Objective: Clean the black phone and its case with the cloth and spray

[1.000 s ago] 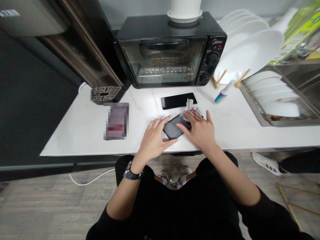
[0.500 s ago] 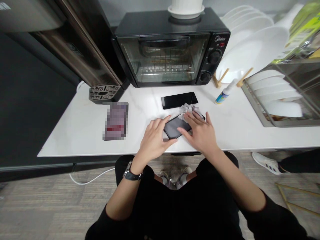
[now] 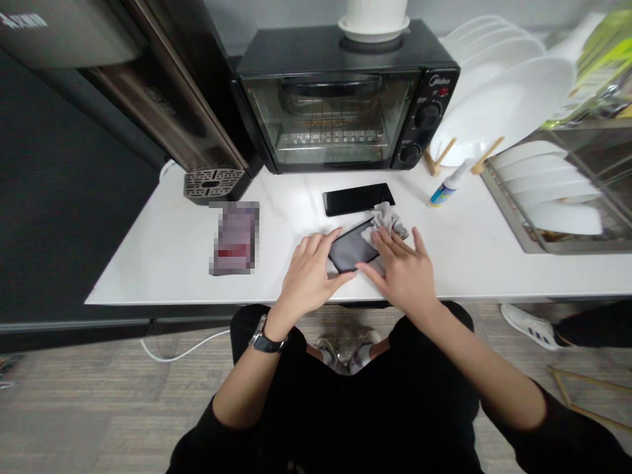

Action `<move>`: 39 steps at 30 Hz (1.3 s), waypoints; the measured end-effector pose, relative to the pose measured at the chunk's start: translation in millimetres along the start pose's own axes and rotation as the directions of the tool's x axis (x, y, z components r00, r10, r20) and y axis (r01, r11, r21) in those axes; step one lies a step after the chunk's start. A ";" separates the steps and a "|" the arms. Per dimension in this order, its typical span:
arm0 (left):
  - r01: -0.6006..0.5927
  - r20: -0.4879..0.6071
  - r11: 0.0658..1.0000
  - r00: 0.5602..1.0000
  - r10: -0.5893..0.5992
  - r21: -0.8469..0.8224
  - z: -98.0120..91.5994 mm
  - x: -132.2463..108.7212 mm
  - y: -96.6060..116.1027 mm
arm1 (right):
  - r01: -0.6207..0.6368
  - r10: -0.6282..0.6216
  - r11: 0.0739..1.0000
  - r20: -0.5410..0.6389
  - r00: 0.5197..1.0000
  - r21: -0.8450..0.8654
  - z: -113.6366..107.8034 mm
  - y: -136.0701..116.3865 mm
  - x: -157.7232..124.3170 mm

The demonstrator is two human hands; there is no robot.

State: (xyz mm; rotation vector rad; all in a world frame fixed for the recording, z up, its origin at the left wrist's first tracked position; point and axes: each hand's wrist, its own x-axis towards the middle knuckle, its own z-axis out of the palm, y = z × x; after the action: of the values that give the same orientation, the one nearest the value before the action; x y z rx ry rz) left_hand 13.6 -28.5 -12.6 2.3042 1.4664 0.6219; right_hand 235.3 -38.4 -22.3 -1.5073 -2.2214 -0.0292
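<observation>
A dark smartphone (image 3: 351,250) lies tilted on the white counter near its front edge. My left hand (image 3: 310,270) grips its left end, thumb on the near side and fingers on the far side. My right hand (image 3: 407,270) presses a crumpled light grey cloth (image 3: 388,219) onto the phone's right part, its thumb near the lower edge. The hand and cloth hide the phone's right end. Just behind lies a second black smartphone (image 3: 359,199), flat and untouched.
A toaster oven (image 3: 336,118) stands at the back, with a dispenser's drip tray (image 3: 212,184) to its left. A blurred purple packet (image 3: 234,237) lies left. Right are a small labelled bottle (image 3: 449,184), plates (image 3: 508,99) and a sink (image 3: 523,227). Another person's shoe (image 3: 530,324) shows below.
My right hand has slid slightly right and toward me over the phone, and more of the cloth shows. My left hand keeps its grip. The whole view has shifted a little.
</observation>
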 end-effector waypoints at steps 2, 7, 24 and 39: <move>0.004 0.007 1.000 1.000 -0.004 0.007 0.0 0.8 -0.8 | 0.102 -0.105 0.992 0.029 0.994 0.078 2.3 -27.2 -10.0; 0.006 0.004 1.000 1.000 -0.006 0.018 -0.7 0.1 -1.2 | 0.135 -0.153 0.966 0.067 0.986 0.222 2.8 -32.3 -8.1; -0.021 0.002 1.000 1.000 0.021 -0.020 -1.4 -2.4 -3.3 | 0.030 -0.053 0.963 0.079 0.995 0.269 -2.7 -16.2 3.3; -0.036 0.018 0.999 0.999 0.037 -0.028 -3.0 0.8 -6.3 | 0.136 -0.174 0.954 0.122 0.977 0.267 10.8 -50.9 2.2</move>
State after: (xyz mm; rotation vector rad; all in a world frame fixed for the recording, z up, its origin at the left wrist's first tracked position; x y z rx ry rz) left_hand 7.5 -25.0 -13.0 2.3142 1.4020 0.6249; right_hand 185.7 -54.0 -19.4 -1.2270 -2.3466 0.3171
